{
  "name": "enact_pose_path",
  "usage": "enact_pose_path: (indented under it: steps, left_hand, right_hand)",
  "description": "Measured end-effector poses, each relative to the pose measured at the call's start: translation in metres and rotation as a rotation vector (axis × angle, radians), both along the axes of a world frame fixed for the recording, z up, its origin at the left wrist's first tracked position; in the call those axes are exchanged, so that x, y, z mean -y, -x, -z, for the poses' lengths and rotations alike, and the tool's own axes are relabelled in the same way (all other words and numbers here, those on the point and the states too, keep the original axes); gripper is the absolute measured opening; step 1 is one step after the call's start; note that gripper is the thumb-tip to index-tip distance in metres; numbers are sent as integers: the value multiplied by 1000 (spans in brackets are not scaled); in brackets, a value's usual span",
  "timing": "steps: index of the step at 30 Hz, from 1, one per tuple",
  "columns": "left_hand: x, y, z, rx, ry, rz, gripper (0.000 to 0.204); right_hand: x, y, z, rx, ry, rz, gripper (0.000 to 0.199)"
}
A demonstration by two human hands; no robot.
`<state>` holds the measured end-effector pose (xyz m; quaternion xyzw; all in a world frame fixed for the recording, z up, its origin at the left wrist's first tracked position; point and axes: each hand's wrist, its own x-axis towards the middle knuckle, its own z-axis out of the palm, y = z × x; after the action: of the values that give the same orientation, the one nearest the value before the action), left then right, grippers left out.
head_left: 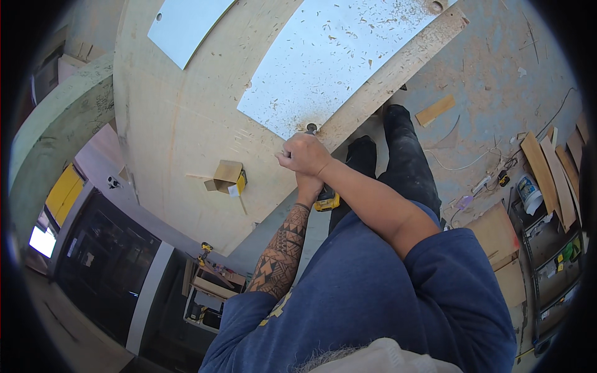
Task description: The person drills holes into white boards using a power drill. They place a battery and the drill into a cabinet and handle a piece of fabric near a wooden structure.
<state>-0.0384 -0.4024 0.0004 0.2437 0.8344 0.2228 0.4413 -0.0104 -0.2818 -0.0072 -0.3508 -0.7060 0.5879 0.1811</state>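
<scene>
A yellow-and-black cordless drill point(327, 201) is between my hands, mostly hidden by them, its battery end showing below. My right hand point(306, 155) is closed over the top of the drill. Underneath and closer to me, my left hand point(306, 185) is closed around the drill, its fingers largely covered by the right hand and forearm. The dark front end of the drill point(311, 128) reaches a round hole at the near corner of a white panel point(323, 68). Wood shavings are scattered over that panel, thickest around the hole and along its right edge.
The panel rests on a large plywood sheet point(180, 143). An open cardboard box point(227, 176) stands left of my hands. Another white panel point(186, 28) is at the far left. Wood offcuts point(547, 177), a white bucket point(529, 195) and a cable lie on the right-hand floor.
</scene>
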Motion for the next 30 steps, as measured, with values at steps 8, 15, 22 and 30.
enact_pose_path:
  steps: [8, 15, 22, 30]
  left_hand:
    - [-4, 7, 3, 52, -30, -58, 43]
    - [0, 3, -26, 264, 82, -484, 10]
    - [35, 28, -82, 141, -129, -623, 13]
    - [49, 26, -67, 211, -96, -620, 9]
  right_hand:
    - [0, 4, -5, 53, -31, 18, 30]
    - [-49, -54, 19, -1, 368, 535, 29]
    - [-127, -338, 132, 347, 670, 904, 35]
    - [-61, -501, 156, 678, 514, 891, 38]
